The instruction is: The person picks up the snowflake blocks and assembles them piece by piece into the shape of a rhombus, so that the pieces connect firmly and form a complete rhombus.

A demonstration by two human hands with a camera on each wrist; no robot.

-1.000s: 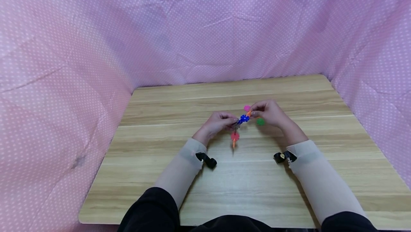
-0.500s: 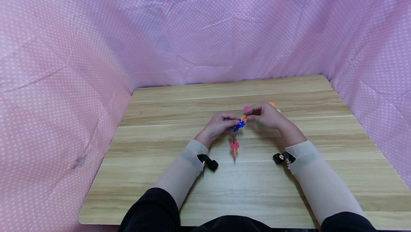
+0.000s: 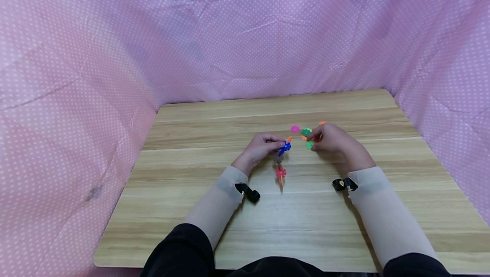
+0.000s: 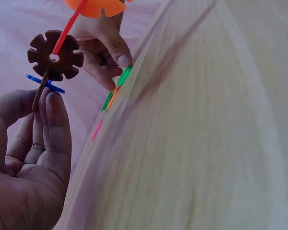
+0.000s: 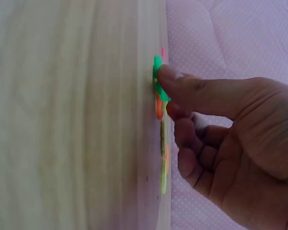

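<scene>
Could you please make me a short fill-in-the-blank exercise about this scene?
1. The joined discs are held by the person's ____ hand.
2. In the right wrist view, the right hand has its ____ overlapping a green disc.
3. The cloth backdrop is patterned with small white ____.

Missing words: left; thumb; dots.

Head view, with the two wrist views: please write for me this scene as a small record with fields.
Left hand: pinches chain of notched discs
Chain colours: blue, brown, red, orange
Right hand: thumb at nearer green disc; grip unclear
Other pieces include: pink disc, farther green disc, orange disc
Table: wood-grain
Cloth: pink, white-dotted
</scene>
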